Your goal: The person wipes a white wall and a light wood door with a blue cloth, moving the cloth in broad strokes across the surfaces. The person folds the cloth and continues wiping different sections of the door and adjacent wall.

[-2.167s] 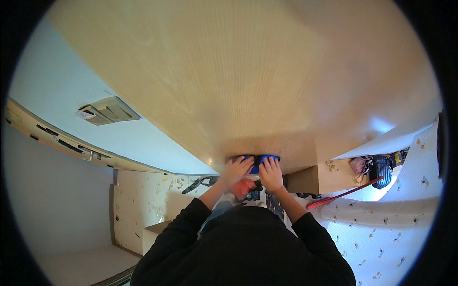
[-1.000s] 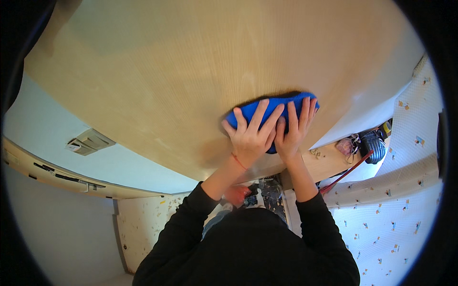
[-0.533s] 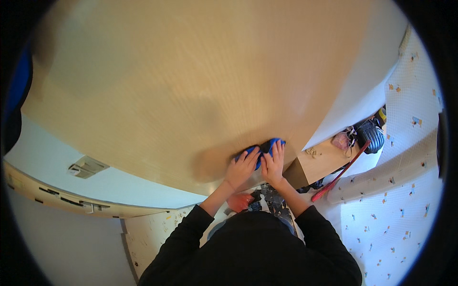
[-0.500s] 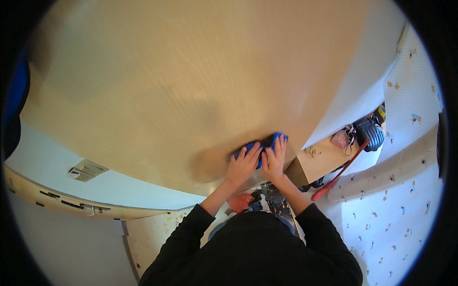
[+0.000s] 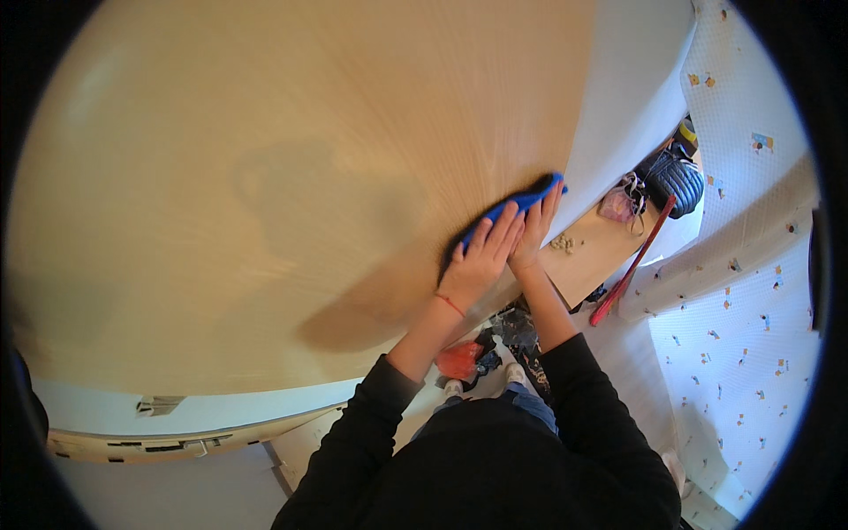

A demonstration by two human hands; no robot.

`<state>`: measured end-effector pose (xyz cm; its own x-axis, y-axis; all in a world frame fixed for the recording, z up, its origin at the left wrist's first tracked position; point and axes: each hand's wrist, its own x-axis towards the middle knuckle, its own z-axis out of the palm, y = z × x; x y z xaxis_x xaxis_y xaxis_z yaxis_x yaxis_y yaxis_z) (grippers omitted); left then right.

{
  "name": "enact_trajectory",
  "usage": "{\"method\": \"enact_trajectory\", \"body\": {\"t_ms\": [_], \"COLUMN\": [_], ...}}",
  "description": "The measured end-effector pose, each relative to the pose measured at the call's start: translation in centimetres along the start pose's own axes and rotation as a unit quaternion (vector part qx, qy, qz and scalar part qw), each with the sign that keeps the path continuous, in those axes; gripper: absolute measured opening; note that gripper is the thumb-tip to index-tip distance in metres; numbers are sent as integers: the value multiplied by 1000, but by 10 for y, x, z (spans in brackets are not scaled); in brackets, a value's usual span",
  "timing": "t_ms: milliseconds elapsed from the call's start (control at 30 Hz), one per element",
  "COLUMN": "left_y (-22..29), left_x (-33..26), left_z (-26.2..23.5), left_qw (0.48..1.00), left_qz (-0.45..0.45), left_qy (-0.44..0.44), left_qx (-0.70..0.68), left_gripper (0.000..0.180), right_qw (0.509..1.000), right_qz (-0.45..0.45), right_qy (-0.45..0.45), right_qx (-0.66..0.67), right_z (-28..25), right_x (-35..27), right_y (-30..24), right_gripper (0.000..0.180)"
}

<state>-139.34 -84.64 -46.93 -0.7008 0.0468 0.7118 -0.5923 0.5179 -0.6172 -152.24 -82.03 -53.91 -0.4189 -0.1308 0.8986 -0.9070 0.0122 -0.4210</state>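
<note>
A blue cloth [image 5: 549, 184] with a dark edge is pressed against a large light-wood panel [image 5: 397, 106], close to the panel's right edge. My left hand [image 5: 486, 256] holds it from above, its fingers long and close together, pointing up and right. Right beside it, partly behind the left fingers, my right hand [image 5: 534, 231] keeps hold of the cloth's upper right part. The two hands touch. Most of the cloth is hidden under them. A thin red string circles my left wrist.
Right of the panel, a wooden board [image 5: 587, 256] carries a small pink bag [image 5: 621, 205] and a black ribbed bag [image 5: 673, 181]. A red long-handled tool [image 5: 632, 265] leans there by patterned wall covering [image 5: 742, 353]. Below, a red plastic bag [image 5: 459, 360] lies near my feet.
Both hands have slid the cloth up and right along the panel, and they now lie closer together. The view has shifted, showing my feet.
</note>
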Motion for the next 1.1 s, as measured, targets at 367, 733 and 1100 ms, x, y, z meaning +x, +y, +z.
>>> {"method": "enact_trajectory", "body": {"t_ms": [367,733,1100], "left_y": [106,25,-109], "left_x": [-139,-288,-251], "left_z": [61,2,-71], "left_qw": [894,673,977], "left_qz": [284,-99,-105], "left_qy": [-239,-500,-147], "left_qx": [-251,-537,-115], "left_gripper": [55,56,37], "right_qw": [920,696,858], "right_qz": [301,493,293], "right_qy": [-244,-467,-223], "right_qx": [-56,233,359], "right_z": [-24,-4,-41], "right_x": [-215,-315,-106], "right_y": [38,-61,-215], "right_gripper": [62,46,54]}}
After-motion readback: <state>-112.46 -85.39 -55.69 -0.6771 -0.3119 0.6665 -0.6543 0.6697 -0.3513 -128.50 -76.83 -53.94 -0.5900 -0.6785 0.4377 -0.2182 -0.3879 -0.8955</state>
